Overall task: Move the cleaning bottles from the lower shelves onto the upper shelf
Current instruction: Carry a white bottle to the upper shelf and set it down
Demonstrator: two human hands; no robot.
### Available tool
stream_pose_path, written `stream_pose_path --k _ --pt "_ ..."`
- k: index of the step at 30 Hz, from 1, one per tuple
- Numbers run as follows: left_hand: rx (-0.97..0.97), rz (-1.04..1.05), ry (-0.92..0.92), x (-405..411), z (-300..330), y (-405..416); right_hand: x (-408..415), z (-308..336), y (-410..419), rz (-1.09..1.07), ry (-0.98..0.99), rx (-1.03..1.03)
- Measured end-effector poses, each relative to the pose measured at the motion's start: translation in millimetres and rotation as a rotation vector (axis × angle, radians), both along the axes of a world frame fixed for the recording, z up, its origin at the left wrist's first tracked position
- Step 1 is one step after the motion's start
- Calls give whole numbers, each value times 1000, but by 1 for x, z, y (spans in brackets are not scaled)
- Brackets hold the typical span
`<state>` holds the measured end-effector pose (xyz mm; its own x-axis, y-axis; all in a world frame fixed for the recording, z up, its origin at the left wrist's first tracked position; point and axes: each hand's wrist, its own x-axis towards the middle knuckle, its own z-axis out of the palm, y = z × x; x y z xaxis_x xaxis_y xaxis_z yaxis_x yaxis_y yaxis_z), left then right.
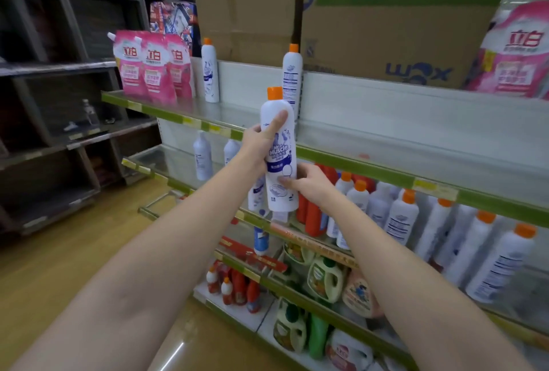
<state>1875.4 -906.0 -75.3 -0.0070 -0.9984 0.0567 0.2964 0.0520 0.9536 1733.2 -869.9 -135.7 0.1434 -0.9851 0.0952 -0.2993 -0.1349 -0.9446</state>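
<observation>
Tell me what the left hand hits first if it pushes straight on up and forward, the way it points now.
Probably the white bottle standing on the upper shelf. The left hand and right hand hold the orange-capped bottle just below and in front of it, though depth is hard to judge here.

Two bare forearms reach into view, no sleeves showing up to the frame's edge. The left hand (pixel 261 144) and right hand (pixel 309 183) wear no gloves, rings, watches or bands; nails are short and unpainted.
</observation>
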Motion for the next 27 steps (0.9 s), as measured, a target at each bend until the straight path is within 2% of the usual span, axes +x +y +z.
stream_pose_path --k 4,9,14,19,27 --pt "-42 -28 40 26 7 -49 29 3 -58 -38 -95 -35" --pt "-92 -46 46 61 30 -123 63 18 -145 -18 -116 -87" --pt "-141 -19 -47 100 62 -200 107 39 -231 -43 -133 -170" --pt "-188 -43 -49 132 70 -265 143 51 -301 -79 -164 -198" --pt "-261 -36 -298 189 72 -351 183 57 -374 -108 -163 -172"
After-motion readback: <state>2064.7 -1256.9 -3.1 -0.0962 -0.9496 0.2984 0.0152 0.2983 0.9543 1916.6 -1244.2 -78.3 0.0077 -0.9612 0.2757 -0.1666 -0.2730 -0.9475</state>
